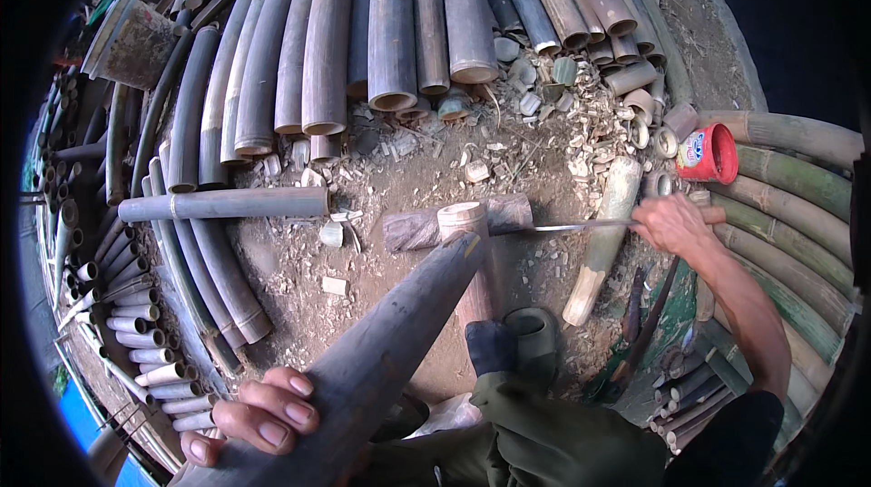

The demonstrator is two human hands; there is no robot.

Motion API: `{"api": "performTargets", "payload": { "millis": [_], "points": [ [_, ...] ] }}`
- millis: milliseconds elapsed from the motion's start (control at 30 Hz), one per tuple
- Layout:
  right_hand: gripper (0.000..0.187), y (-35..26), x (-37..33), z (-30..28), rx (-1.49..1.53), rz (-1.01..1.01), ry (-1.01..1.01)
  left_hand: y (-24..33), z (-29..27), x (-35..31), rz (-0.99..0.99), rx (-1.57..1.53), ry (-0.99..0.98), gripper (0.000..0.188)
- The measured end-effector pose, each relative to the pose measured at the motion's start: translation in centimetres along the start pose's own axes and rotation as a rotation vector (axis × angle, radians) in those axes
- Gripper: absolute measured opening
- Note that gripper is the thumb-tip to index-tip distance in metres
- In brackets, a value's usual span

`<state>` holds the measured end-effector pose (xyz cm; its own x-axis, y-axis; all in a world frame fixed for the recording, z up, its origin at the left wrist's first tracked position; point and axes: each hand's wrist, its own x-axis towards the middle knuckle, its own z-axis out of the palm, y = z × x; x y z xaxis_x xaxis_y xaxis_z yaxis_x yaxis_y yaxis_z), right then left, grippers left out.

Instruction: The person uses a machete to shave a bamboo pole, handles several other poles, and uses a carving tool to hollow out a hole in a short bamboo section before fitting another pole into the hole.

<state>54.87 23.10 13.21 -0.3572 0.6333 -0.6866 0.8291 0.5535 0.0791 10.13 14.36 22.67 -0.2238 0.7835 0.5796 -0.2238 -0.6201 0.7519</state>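
A thick grey-brown bamboo pole (390, 333) slants up from the lower left, its tapered far end over a pale-ended piece of wood or bamboo (463, 215). My left hand (263, 414) is closed round its near part. My right hand (671, 224) grips a long-bladed knife (581, 226) at the right. The knife's wooden handle end pokes out past the fist, and its thin blade points left toward a short dark log (413, 228). Whether the blade touches the log or pole I cannot tell. A pale, partly stripped bamboo piece (603, 242) lies beneath the blade.
Several bamboo poles (327, 34) lie side by side at the far side. Greenish poles (789, 179) line the right. A red container (710, 153) stands beside them. One pole (227, 204) lies crosswise at left. Chips litter the dirt; a dark shoe (533, 342) is close by.
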Motion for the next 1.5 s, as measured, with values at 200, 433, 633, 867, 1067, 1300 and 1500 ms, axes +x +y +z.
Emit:
{"api": "performTargets", "payload": {
  "millis": [200,433,633,867,1067,1300,1500],
  "points": [
    [0.01,-7.2,2.2,-1.0,0.149,-0.389,0.521,-0.1,0.6,0.0,0.038,-0.012,0.054,0.068],
    [0.021,-2.7,-4.4,2.9,0.229,0.092,0.173,-6.1,-1.8,1.3,-0.395,0.076,0.023,0.08],
    [0.08,-5.0,-10.9,-1.6,0.786,0.275,0.394,-15.1,1.0,9.6,-0.687,0.555,0.06,0.068],
    [0.087,-11.2,-6.6,-1.6,1.128,0.492,0.549,-26.8,-3.8,17.2,-0.629,0.934,-0.112,0.089],
    [0.092,-12.4,3.2,-5.1,1.462,0.396,1.07,-23.5,6.1,12.5,-0.685,0.51,-0.223,0.065],
    [0.094,-10.1,5.9,0.1,1.125,0.743,0.993,-19.8,8.1,3.9,-1.444,-0.018,0.004,0.024],
    [0.114,-11.0,1.7,17.9,1.14,1.248,0.533,-17.7,-3.8,1.2,-1.018,0.604,-0.296,0.029]
  ]
}}
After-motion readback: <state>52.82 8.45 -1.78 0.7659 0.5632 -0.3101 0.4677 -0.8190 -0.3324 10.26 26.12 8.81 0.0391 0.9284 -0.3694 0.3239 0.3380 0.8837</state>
